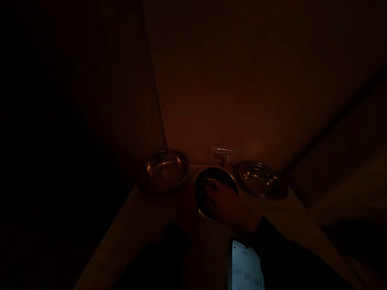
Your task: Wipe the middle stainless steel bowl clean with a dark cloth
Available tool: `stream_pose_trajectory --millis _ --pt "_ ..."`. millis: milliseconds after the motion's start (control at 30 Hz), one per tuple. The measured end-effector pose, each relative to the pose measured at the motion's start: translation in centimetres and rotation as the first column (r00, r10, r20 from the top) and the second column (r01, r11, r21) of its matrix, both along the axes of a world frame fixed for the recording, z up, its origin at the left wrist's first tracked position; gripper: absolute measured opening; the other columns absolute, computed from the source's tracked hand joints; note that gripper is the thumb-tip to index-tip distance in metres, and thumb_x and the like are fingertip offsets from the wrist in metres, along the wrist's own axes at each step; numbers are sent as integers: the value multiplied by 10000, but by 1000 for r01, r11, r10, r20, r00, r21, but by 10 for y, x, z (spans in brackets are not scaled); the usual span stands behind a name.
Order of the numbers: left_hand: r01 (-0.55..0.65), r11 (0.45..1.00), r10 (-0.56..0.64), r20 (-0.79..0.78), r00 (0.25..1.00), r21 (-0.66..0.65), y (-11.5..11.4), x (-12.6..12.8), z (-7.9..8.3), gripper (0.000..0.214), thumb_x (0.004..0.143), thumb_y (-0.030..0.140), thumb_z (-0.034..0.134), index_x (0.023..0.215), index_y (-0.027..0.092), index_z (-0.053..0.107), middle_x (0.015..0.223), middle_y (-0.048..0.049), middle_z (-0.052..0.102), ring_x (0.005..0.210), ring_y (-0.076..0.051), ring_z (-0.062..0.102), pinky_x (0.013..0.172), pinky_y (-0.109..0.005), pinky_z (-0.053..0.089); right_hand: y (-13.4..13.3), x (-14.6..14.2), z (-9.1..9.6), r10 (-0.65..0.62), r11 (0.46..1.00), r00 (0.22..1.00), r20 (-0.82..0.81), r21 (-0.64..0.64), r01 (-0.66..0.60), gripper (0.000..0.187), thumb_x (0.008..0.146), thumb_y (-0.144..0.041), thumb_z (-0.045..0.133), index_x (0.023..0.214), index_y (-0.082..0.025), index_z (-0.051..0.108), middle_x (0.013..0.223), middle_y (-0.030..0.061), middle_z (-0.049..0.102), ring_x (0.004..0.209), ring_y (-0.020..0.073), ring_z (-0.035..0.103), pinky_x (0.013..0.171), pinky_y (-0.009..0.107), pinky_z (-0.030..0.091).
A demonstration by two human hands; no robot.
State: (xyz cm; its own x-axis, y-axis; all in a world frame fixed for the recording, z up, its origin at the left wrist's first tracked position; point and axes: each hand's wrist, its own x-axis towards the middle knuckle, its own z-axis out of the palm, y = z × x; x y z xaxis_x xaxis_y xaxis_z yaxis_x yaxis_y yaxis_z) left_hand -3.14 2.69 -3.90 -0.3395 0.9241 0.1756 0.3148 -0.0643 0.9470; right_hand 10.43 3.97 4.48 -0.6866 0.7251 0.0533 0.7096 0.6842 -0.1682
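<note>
Dimly, the right hand [225,203] lies in the middle bowl [217,172], grip too dark to tell; phone screen [245,266] shows "01".

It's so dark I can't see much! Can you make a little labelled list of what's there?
Light: very dim
Right hand: reaching into middle bowl; grip too dark to tell
Left hand: too dark to make out
Left bowl: metal, on the counter
Right bowl: metal, shallow, on the counter
Wall plate: behind middle bowl
Phone screen: lit, at bottom edge
</note>
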Motion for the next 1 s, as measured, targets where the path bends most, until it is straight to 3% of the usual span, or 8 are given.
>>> stream_pose_trajectory --millis 200,433,667,800,933,1000 --pt "-24 997 22 -19 1000 -67 2 0 7 392 909 253 287 1155 160 578 1233 -130 622 1169 -236 560 1038 -422 401 0 5 -4 25 999 998 -66 -26 -27 341 890 -185 418 1196 -141 562 1264 145 553 1141 241 521 957 358 411" --pt "64 988 -87 -167 982 -143 6 -1 21 321 853 220 377 1034 160 635 1053 -128 692 976 -232 635 926 -381 462 8 17 -2 22 989 997 -69 -147 -32 332 890 -209 418 1180 -162 574 1232 139 572 1086 228 564 938 358 424" --pt "138 976 -180 -274 945 -166 9 -8 18 322 797 212 392 961 176 666 993 -125 707 896 -244 633 821 -364 480 11 24 -4 30 980 999 -32 -195 -36 334 871 -216 429 1160 -174 591 1185 130 607 1039 248 595 896 390 455" --pt "201 957 -238 -170 956 -210 9 -16 21 298 813 266 398 812 179 683 851 -99 714 783 -225 628 784 -360 484 11 23 -4 53 976 998 -16 -212 -56 339 866 -217 434 1161 -188 597 1201 124 601 1056 248 589 918 400 446" --pt "138 964 -162 -90 983 -227 7 -15 32 314 821 372 444 807 180 693 790 -61 710 763 -214 626 735 -330 487 8 21 -3 98 969 995 3 -227 -95 349 864 -204 429 1170 -184 596 1208 129 602 1098 254 573 942 405 435" --pt "106 944 -96 48 994 -313 6 -12 37 416 848 435 399 761 153 692 729 -63 705 724 -217 632 675 -320 484 7 21 -2 113 968 994 12 -225 -107 342 872 -205 421 1164 -179 598 1209 130 604 1105 255 570 942 402 435"
